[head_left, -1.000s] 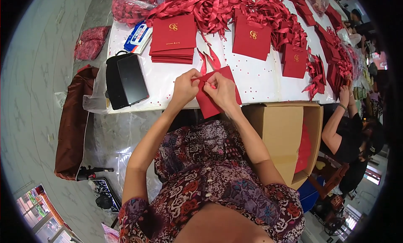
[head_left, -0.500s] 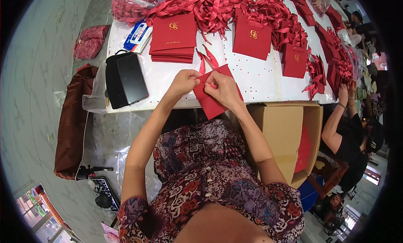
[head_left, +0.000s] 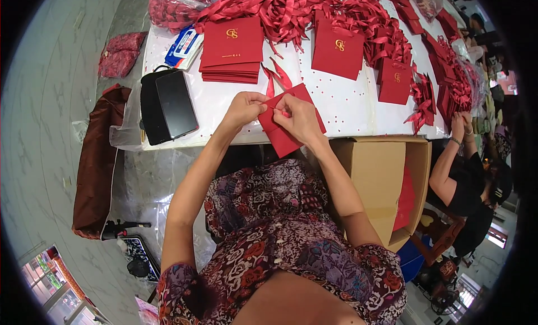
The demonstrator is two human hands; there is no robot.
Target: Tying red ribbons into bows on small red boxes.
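Head view | left hand [head_left: 242, 107] pinches ribbon end [head_left: 269, 105] | right hand [head_left: 300, 116] grips red paper bag [head_left: 280, 133] | judged: keep bag steady, feed ribbon straight through hole

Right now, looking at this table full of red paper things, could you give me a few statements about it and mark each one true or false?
1. Both hands, the left hand and the right hand, hold the flat red paper bag at the table's near edge. True.
2. The flat black rectangular case lies to the right of the hands. False: it lies to their left.
3. The open brown cardboard box stands on the white table. False: it stands below the table's edge, beside the person.
4. A stack of flat red paper bags lies beyond the left hand. True.
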